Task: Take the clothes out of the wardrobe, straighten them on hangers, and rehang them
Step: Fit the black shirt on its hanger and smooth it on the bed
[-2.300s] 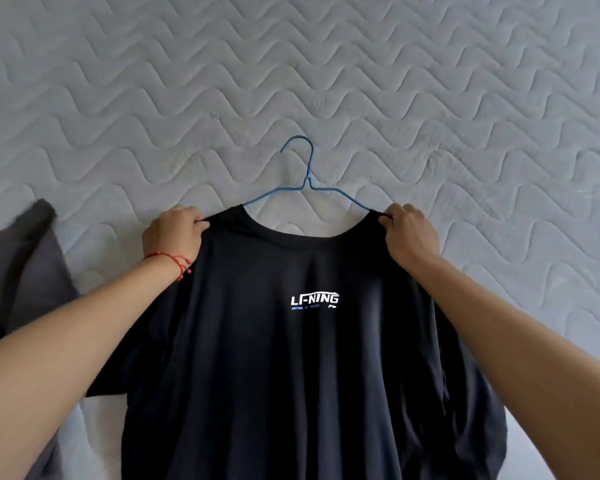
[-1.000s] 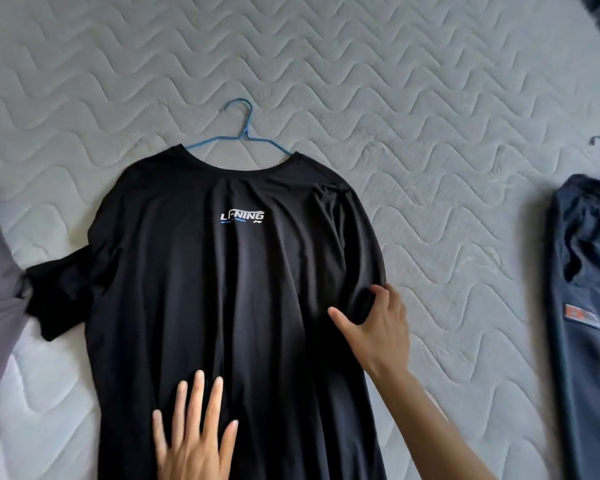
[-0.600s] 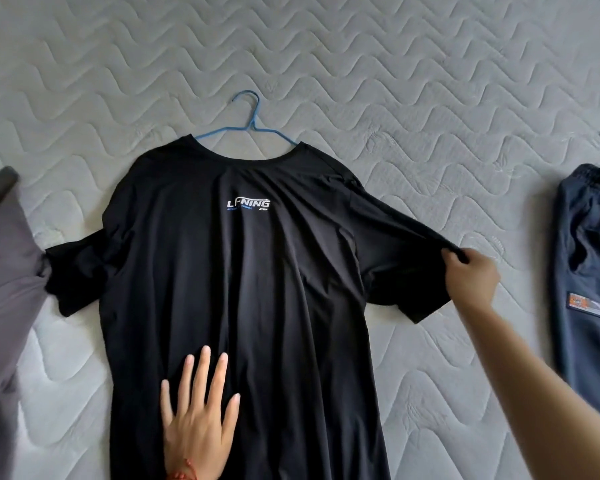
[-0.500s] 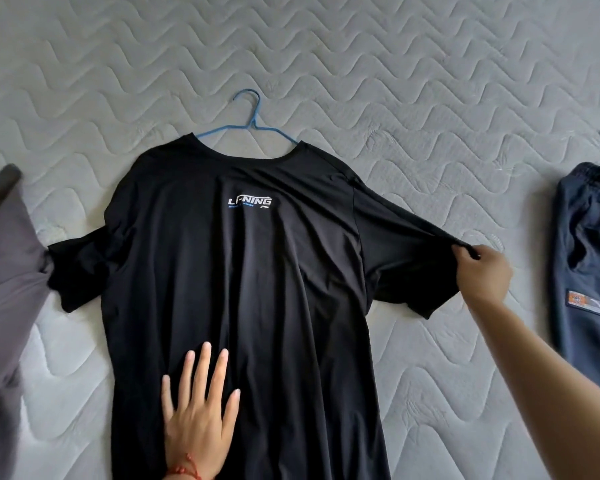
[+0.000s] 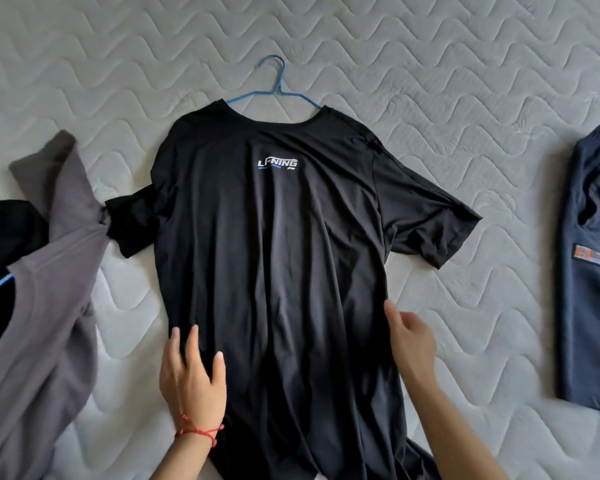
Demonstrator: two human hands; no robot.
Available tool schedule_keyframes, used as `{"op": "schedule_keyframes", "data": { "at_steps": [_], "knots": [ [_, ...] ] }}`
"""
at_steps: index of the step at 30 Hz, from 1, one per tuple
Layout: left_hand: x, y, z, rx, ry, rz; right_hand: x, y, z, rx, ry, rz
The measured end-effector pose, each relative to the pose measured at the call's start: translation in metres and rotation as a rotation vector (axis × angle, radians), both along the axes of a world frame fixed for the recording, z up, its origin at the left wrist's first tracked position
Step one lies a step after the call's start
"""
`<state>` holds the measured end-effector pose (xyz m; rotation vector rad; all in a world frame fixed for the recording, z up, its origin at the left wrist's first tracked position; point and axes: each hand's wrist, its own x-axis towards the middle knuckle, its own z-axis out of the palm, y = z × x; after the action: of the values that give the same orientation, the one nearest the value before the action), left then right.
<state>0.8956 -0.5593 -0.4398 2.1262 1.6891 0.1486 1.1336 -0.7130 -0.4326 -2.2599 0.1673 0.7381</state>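
A black T-shirt (image 5: pixel 278 258) with a small white chest logo lies flat on a quilted mattress, threaded on a blue wire hanger (image 5: pixel 275 87) whose hook sticks out above the collar. Both sleeves are spread outward. My left hand (image 5: pixel 192 375) rests flat, fingers apart, on the shirt's lower left side. At the shirt's right side seam is my right hand (image 5: pixel 411 341), fingers loosely apart and touching the fabric edge, holding nothing that I can see.
A grey garment (image 5: pixel 45 306) lies crumpled at the left, touching the black shirt's left sleeve, with a dark item and a bit of blue hanger under it. Navy shorts (image 5: pixel 593 265) lie at the right edge. The white quilted mattress (image 5: pixel 465 81) fills the view.
My right hand let go of the right sleeve, which now lies spread out, and came back to the shirt's right side seam. My left hand stayed on the lower shirt.
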Motion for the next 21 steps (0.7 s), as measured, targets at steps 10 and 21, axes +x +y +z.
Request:
{"op": "schedule_keyframes", "data": {
  "at_steps": [10,21],
  "knots": [
    [-0.042,-0.025,0.013,-0.607,-0.064,0.554,-0.076,-0.045,0.007,0.102,0.326,0.166],
    [-0.113,-0.002,0.021,-0.587,-0.010,0.525,-0.073,-0.093,0.013,-0.165,0.074,0.202]
  ]
}}
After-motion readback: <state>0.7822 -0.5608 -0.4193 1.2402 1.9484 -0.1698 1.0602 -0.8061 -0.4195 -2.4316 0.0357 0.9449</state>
